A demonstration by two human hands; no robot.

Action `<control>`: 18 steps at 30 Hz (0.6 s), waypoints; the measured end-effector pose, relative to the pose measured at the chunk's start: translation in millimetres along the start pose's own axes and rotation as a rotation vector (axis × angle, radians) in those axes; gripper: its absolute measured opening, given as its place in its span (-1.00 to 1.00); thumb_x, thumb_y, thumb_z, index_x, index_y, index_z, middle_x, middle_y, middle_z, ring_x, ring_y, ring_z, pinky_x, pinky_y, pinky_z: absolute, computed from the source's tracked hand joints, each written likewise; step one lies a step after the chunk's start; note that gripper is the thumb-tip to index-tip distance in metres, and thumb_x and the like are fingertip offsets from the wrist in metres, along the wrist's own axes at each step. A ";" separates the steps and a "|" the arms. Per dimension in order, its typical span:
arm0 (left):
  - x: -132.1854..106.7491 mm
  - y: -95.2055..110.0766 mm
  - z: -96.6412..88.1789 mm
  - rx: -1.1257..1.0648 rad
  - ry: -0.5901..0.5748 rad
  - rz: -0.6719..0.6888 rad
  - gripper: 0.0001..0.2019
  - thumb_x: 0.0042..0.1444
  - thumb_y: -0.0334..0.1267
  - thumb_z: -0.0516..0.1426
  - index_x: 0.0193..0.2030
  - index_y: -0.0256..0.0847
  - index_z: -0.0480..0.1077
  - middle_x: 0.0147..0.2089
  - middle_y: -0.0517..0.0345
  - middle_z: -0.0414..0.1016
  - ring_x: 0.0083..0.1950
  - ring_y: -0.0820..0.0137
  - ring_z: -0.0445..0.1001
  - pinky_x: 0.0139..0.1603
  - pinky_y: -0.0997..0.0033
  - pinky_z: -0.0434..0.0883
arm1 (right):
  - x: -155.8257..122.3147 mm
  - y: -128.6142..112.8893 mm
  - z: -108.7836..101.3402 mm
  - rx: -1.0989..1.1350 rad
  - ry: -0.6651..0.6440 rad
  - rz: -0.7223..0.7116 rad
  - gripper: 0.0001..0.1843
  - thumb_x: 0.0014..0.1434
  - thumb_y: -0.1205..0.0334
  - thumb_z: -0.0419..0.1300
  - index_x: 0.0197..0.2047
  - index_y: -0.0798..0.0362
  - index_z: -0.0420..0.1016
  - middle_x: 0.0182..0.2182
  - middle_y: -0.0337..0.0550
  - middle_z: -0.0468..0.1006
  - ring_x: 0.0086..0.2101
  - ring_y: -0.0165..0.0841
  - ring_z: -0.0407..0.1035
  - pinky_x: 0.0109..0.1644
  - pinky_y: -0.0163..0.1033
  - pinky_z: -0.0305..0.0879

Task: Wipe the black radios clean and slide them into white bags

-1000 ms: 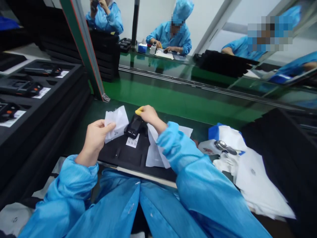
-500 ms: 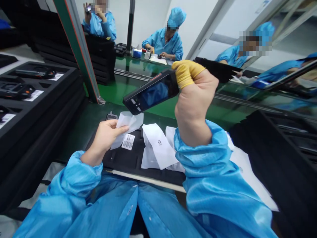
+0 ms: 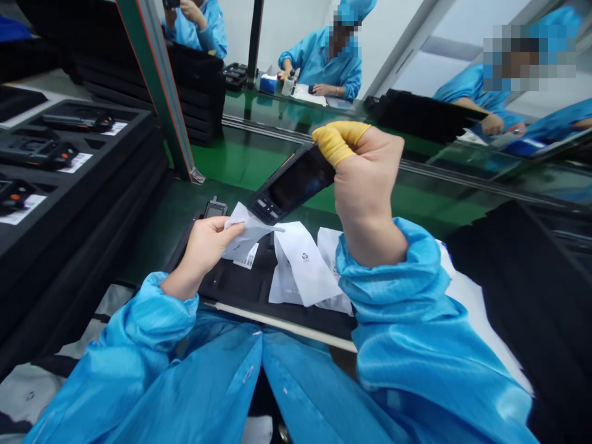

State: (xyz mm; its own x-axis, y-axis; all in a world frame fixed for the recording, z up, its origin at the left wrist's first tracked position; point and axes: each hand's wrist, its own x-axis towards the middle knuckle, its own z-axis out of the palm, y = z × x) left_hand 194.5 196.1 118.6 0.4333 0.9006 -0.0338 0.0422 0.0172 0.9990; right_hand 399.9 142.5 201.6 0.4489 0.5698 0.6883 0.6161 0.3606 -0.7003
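Note:
My right hand (image 3: 365,179), with yellow finger cots on its fingertips, grips a black handheld device (image 3: 296,185) by its upper end. The device has a dark screen and hangs tilted, its keypad end down to the left. That lower end meets the mouth of a translucent white bag (image 3: 247,231); whether it is inside, I cannot tell. My left hand (image 3: 203,243) pinches the bag between thumb and fingers. Below the bag lies a printed label (image 3: 248,256) on a black foam tray (image 3: 231,283). White bags with a printed mark (image 3: 305,265) lie on the tray's right side.
Another small device (image 3: 215,208) with an antenna stands behind my left hand. Stacked black foam trays (image 3: 92,185) holding devices and labels rise at left, and more black trays (image 3: 522,296) at right. A green post (image 3: 157,80) stands ahead. Several co-workers in blue sit beyond.
My right hand has lowered the device down to the bag's mouth. The bag in my left hand has lifted and turned slightly toward it. The whole view has shifted a little.

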 end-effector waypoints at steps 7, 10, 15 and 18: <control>-2.0 4.6 -1.4 0.071 0.014 0.063 -0.67 -0.25 0.00 0.32 -0.47 -0.26 0.58 -0.54 0.20 0.47 -0.48 0.44 0.33 -0.46 0.47 0.25 | 5.7 -17.0 -2.9 -0.117 -0.104 0.007 -0.94 0.10 0.26 0.26 -0.40 -0.02 0.57 -0.43 -0.32 0.59 -0.33 -0.36 0.51 -0.18 -0.20 0.47; -3.0 11.4 -1.2 0.139 -0.045 0.091 -0.68 -0.25 0.01 0.32 -0.50 -0.24 0.57 -0.56 0.22 0.46 -0.49 0.44 0.33 -0.48 0.48 0.23 | 6.4 -21.0 0.5 -0.103 -0.130 0.041 -0.92 0.08 0.32 0.27 -0.43 -0.03 0.55 -0.43 -0.34 0.60 -0.33 -0.38 0.50 -0.20 -0.22 0.46; -3.8 16.0 1.7 0.140 -0.211 0.028 -0.63 -0.30 0.09 0.34 -0.60 -0.22 0.50 -0.59 0.21 0.44 -0.52 0.43 0.32 -0.51 0.47 0.22 | 5.3 -18.0 4.8 -0.039 -0.173 0.069 -0.86 0.13 0.16 0.25 -0.39 0.03 0.55 -0.45 -0.33 0.57 -0.30 -0.36 0.50 -0.18 -0.20 0.47; -2.9 13.5 1.7 0.073 -0.186 -0.032 -0.64 -0.32 0.06 0.36 -0.55 -0.22 0.53 -0.55 0.17 0.47 -0.52 0.41 0.35 -0.51 0.45 0.25 | 7.3 -15.1 1.5 -0.038 -0.113 0.054 -0.81 0.12 0.06 0.27 -0.35 0.02 0.55 -0.41 -0.29 0.58 -0.24 -0.33 0.49 -0.12 -0.19 0.46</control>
State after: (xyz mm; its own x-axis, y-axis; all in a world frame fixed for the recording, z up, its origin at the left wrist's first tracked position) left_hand 195.4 193.0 132.2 0.5892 0.8043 -0.0772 0.1209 0.0067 0.9926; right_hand 392.9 142.3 216.9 0.4075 0.6679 0.6228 0.6182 0.3003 -0.7264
